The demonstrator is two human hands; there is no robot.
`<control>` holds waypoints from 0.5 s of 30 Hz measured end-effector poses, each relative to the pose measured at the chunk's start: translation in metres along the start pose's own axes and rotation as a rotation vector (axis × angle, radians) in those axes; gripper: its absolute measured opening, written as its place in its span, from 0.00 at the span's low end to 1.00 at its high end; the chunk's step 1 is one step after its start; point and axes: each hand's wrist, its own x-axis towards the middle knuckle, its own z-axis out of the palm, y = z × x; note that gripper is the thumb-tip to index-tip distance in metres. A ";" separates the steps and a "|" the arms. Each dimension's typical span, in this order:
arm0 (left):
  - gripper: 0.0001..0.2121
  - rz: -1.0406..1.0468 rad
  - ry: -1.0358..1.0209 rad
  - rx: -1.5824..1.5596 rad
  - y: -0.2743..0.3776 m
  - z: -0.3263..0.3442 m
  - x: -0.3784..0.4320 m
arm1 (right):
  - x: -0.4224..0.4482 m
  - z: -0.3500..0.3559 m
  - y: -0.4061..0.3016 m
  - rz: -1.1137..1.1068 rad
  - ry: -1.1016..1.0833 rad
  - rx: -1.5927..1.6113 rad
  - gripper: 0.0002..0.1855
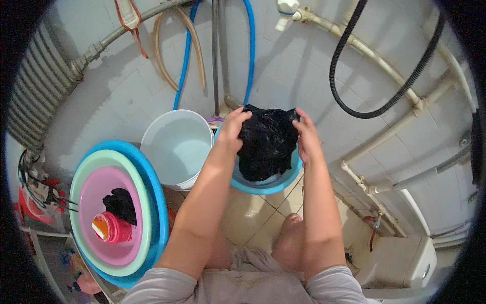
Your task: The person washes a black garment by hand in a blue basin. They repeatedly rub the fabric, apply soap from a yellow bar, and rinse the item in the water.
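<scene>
A black cloth (267, 142), perhaps a garment, is stretched between my two hands over a light-blue basin (279, 187). My left hand (231, 129) grips its upper left corner, while my right hand (306, 135) pinches the upper right one. The lower part of the cloth hangs into or just above the basin; the cloth hides most of the inside. To the left of the basin stands a white bucket (152, 131) holding clear water (178, 159).
Nested blue (161, 228), pale-green (76, 212) and pink (114, 256) basins stand at left. Inside are another black cloth (120, 205) and a red container (114, 228). A black hose (360, 114) and pipes (372, 53) run along the tiled wall. A white toilet tank (395, 258) is lower right.
</scene>
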 end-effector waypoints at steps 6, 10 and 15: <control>0.08 -0.270 0.010 -0.308 0.010 0.020 -0.035 | -0.056 -0.004 0.033 -0.235 -0.297 -0.796 0.50; 0.08 -0.186 -0.041 -0.283 -0.011 0.012 -0.036 | -0.060 0.001 0.041 -0.074 -0.112 -0.340 0.38; 0.33 0.050 -0.082 0.308 -0.005 -0.024 -0.050 | -0.047 -0.030 0.029 -0.058 0.250 -0.329 0.32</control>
